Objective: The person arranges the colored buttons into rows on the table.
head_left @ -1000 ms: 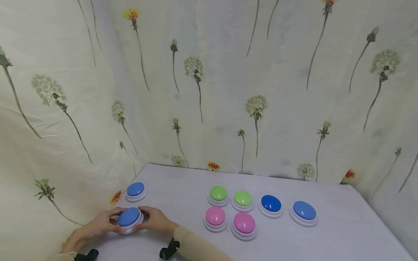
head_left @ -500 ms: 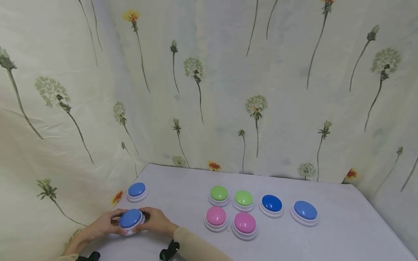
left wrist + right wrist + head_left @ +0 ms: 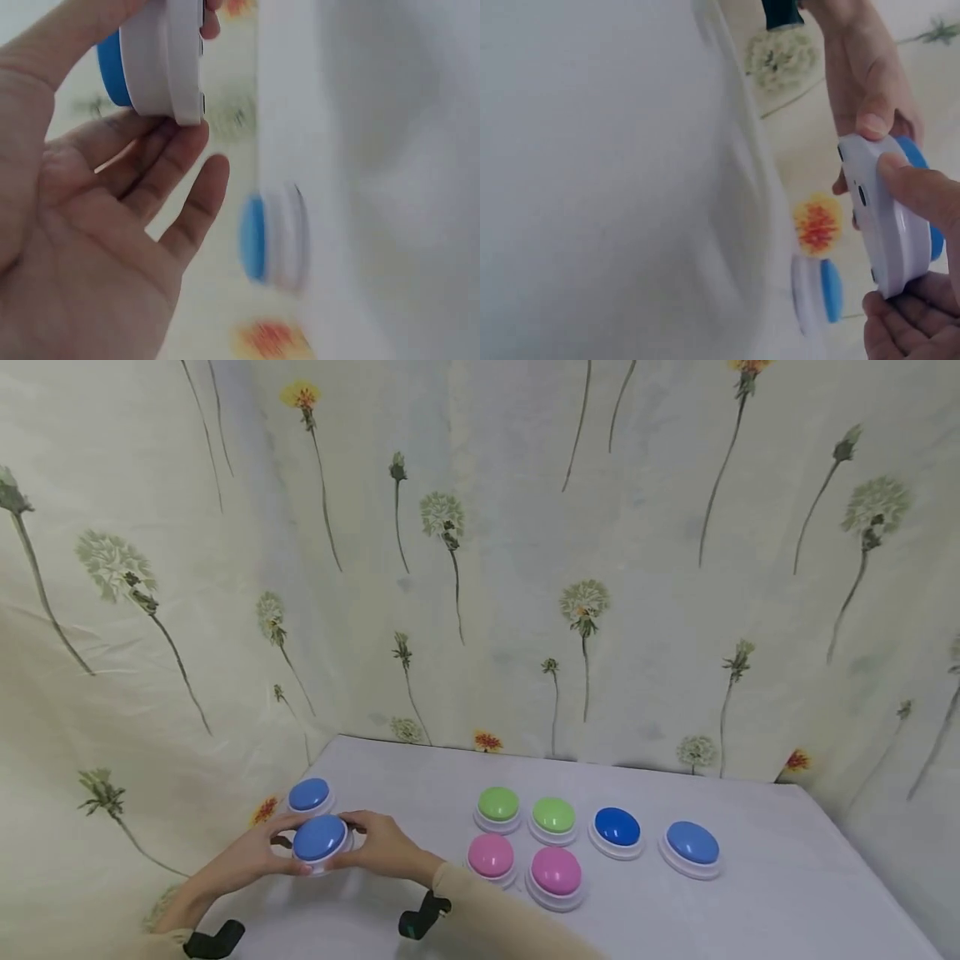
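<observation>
A blue push button (image 3: pixel 319 837) with a white round base is held in the air between my two hands. My left hand (image 3: pixel 251 857) grips its left side, and my right hand (image 3: pixel 390 850) pinches the right side. In the right wrist view, a thumb (image 3: pixel 911 180) lies on the white base, whose underside shows. The left wrist view has the held button's base (image 3: pixel 161 64) apart from the white table. Just beyond it, a second blue button (image 3: pixel 309 793) stands on the table, its base partly hidden by the held one.
Two green buttons (image 3: pixel 498 804), two pink buttons (image 3: pixel 557 871) and two more blue buttons (image 3: pixel 617 827) stand on the white table (image 3: pixel 720 918), from its middle to the right. A flower-printed cloth (image 3: pixel 502 568) hangs behind the table and along its left side.
Both hands have raised the blue button off the table and carried it slightly right and away from me, closer to the far-left blue button. The other buttons stay in place.
</observation>
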Available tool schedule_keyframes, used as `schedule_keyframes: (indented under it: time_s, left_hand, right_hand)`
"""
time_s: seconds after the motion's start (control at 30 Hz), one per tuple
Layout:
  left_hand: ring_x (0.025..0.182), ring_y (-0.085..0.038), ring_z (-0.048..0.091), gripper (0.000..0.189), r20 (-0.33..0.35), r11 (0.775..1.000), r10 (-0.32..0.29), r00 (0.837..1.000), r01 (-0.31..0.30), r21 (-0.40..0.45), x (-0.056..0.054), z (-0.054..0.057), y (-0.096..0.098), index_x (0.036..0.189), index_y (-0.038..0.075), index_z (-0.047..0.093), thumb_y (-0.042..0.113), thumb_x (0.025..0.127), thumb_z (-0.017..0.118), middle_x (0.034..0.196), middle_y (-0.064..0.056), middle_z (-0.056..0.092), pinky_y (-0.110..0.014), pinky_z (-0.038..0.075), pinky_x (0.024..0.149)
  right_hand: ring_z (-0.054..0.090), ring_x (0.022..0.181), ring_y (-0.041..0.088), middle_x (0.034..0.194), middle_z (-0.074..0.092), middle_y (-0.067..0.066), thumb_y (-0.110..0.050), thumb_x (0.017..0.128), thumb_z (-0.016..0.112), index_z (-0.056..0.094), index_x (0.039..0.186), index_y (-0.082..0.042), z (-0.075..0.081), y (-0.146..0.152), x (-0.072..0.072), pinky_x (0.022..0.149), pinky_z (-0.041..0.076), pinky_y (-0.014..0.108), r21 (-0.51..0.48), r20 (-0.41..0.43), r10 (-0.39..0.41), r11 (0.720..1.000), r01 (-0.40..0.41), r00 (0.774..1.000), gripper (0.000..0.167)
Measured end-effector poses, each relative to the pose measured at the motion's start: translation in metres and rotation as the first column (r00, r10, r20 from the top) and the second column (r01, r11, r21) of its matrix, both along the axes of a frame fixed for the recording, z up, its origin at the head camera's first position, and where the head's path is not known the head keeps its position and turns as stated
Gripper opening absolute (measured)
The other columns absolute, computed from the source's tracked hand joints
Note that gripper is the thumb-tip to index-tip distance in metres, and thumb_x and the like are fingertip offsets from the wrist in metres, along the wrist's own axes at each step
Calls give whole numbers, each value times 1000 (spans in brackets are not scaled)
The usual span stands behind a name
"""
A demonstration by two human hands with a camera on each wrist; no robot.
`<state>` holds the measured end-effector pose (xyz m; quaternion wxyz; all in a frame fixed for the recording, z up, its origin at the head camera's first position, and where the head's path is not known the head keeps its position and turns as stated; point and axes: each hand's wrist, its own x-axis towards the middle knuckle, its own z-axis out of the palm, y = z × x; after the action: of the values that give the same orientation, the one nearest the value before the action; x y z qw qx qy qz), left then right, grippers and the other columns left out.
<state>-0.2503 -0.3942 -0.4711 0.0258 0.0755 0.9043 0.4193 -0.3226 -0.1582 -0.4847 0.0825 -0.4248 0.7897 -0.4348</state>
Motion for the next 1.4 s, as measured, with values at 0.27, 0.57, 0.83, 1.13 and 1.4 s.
schedule_keyframes:
  time_s: [0.27, 0.57, 0.83, 1.13, 1.4]
  left_hand:
    - [112, -27, 51, 69, -132, 991, -104, 986, 91, -100, -6, 28, 65, 133, 14, 56, 38, 74, 82, 133, -10, 55, -42, 48, 83]
    - [116, -26, 50, 67, -176, 973, -226, 958, 212, -91, -22, 46, 134, 132, 21, 57, 42, 73, 82, 124, 3, 57, -49, 46, 91]
    - [110, -18, 52, 72, -237, 946, -325, 915, 315, -81, -32, 49, 199, 131, 15, 57, 43, 71, 83, 116, 6, 56, -44, 48, 91]
    - [109, -12, 54, 74, -300, 911, -413, 860, 389, -140, -42, 44, 266, 128, 11, 59, 46, 67, 84, 112, 8, 55, -34, 50, 94]
    - [105, -11, 51, 77, -305, 884, -457, 836, 388, -262, -44, 37, 338, 128, 14, 61, 53, 65, 83, 112, 7, 53, -28, 47, 89]
  right_hand:
    - [54, 122, 9, 134, 58, -9, -47, 77, 78, 54, 136, -23, 18, 68, 1, 103, 47, 38, -21, -33, -46, 999, 46, 998, 69]
    - [54, 124, 16, 135, 57, -5, -51, 76, 77, 52, 137, -24, 29, 142, 6, 101, 48, 43, -51, -118, -127, 991, 122, 985, 71]
    - [58, 119, 18, 133, 59, -4, -48, 76, 78, 53, 136, -20, 37, 212, 13, 98, 49, 47, -77, -137, -187, 981, 178, 973, 70]
    - [57, 120, 20, 132, 59, -8, -47, 75, 79, 54, 133, -28, 31, 285, 16, 101, 45, 56, -35, -82, -248, 969, 246, 965, 66]
    - [58, 119, 23, 130, 60, -8, -50, 74, 78, 53, 132, -28, 30, 356, 29, 98, 45, 58, 50, -72, -339, 938, 343, 938, 67]
